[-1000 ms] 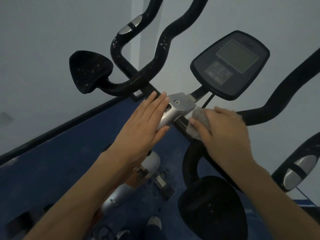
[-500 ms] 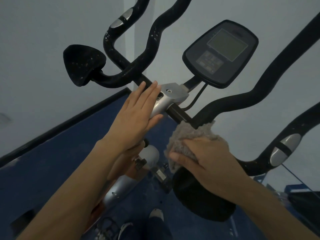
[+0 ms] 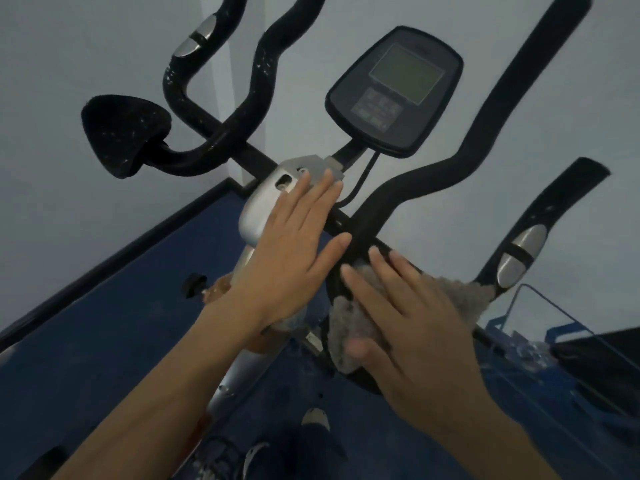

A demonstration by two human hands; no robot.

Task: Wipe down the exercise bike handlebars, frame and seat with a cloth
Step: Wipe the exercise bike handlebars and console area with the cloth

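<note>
The black exercise bike handlebars (image 3: 433, 181) curve up on both sides of a silver stem clamp (image 3: 266, 199). My left hand (image 3: 294, 251) lies flat with fingers together on that clamp and on the crossbar. A grey fluffy cloth (image 3: 349, 327) is spread over the lower right pad of the handlebars, which is mostly hidden under it. My right hand (image 3: 412, 323) presses down on the cloth with fingers spread. The left handlebar (image 3: 221, 140) and its elbow pad (image 3: 121, 136) show white specks.
A dark console (image 3: 394, 91) with a grey screen stands above the clamp. Silver pulse sensors (image 3: 519, 258) sit on the right grip. White walls rise behind, and blue floor (image 3: 104, 341) lies below. The silver bike frame (image 3: 239, 375) and my shoe (image 3: 315, 419) show underneath. Blue equipment (image 3: 519, 327) stands at right.
My left hand slid right across the silver clamp toward the crossbar. My right hand flattened out, spreading the cloth over the lower right pad. The view tilted, so the bike shifted rightward.
</note>
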